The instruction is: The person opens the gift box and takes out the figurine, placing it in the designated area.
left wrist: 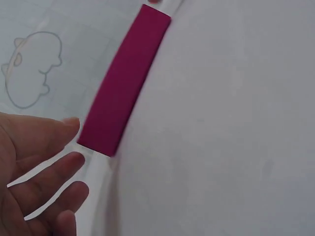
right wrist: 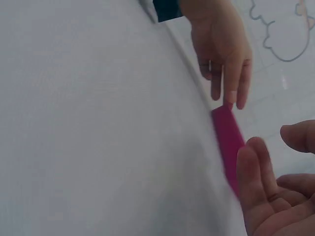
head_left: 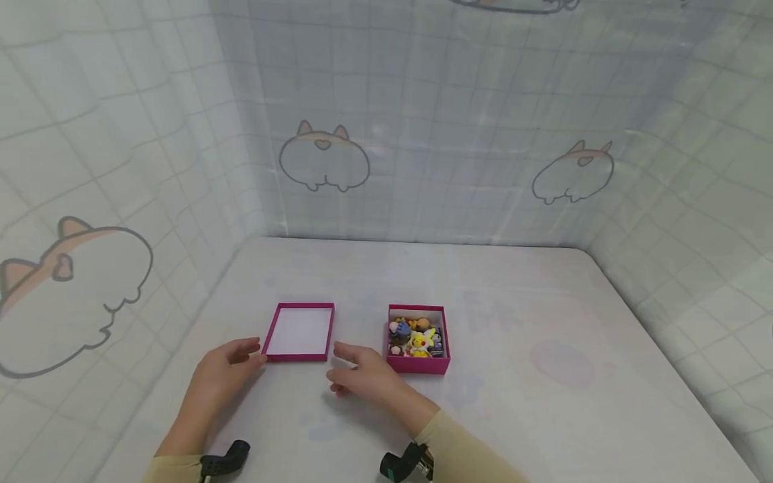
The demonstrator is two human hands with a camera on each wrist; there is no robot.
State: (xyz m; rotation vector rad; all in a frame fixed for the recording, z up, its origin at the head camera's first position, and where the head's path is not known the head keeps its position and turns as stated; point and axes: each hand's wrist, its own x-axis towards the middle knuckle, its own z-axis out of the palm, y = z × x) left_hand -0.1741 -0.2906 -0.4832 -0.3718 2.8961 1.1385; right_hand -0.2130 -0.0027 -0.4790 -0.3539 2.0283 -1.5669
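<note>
A shallow magenta box lid (head_left: 296,358) with a white inside lies hollow side up on the table. Beside its left front corner is my left hand (head_left: 220,376), fingers spread and loosely bent; the thumb tip is at the corner in the left wrist view, and I cannot tell whether it touches the lid wall (left wrist: 123,83). My right hand (head_left: 374,379) hovers at the lid's right front corner, fingers relaxed and holding nothing. Right of that hand stands the matching magenta box (head_left: 419,364), filled with several small toy figures, a yellow one (head_left: 421,342) among them.
The white table (head_left: 519,416) carries a faint printed pattern. Pale gridded curtains (head_left: 447,147) with cartoon animals close in the back and both sides. A black wrist device (head_left: 226,459) sits on each forearm.
</note>
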